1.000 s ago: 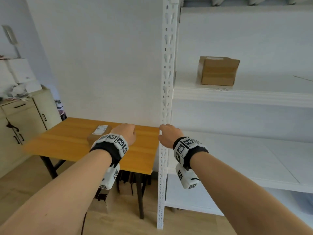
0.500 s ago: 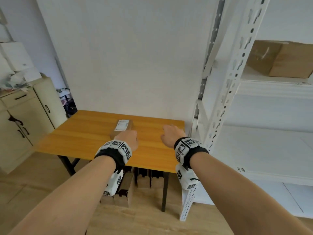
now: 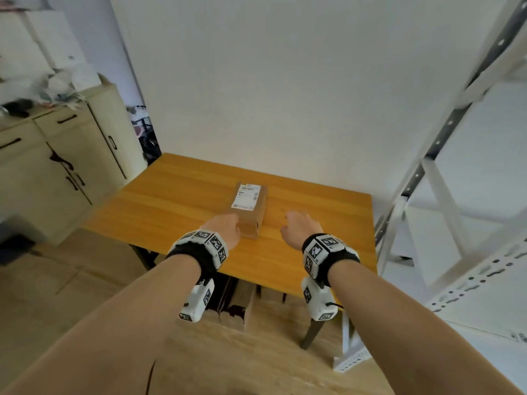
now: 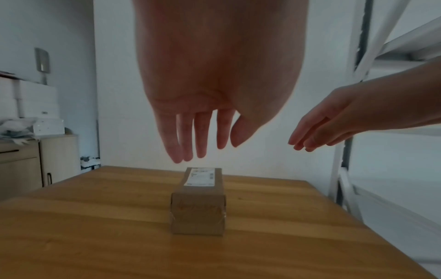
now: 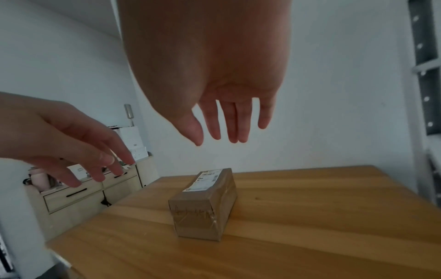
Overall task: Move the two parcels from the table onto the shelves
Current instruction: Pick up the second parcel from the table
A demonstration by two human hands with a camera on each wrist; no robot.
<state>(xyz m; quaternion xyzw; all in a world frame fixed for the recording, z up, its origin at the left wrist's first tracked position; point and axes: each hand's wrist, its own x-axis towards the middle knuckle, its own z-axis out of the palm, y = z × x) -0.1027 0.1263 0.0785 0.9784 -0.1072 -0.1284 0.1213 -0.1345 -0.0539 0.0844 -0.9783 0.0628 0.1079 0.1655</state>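
Note:
A small brown cardboard parcel (image 3: 251, 206) with a white label lies lengthwise on the wooden table (image 3: 176, 201). It shows end-on in the left wrist view (image 4: 198, 203) and the right wrist view (image 5: 205, 203). My left hand (image 3: 225, 228) hovers above its near left corner, fingers straight and apart (image 4: 190, 136), touching nothing. My right hand (image 3: 299, 228) hovers to the right of the parcel, fingers straight (image 5: 229, 122), holding nothing. The white shelf unit (image 3: 445, 178) stands at the right.
A beige cabinet (image 3: 57, 166) with clutter on top stands left of the table. White wall lies behind the table. Cardboard boxes (image 3: 242, 306) sit under the table on the wood floor. The shelf's slotted upright (image 3: 484, 269) is close by my right arm.
The view has swung left from the shelves toward the table. Both hands have moved forward over the table and now flank the parcel's near end.

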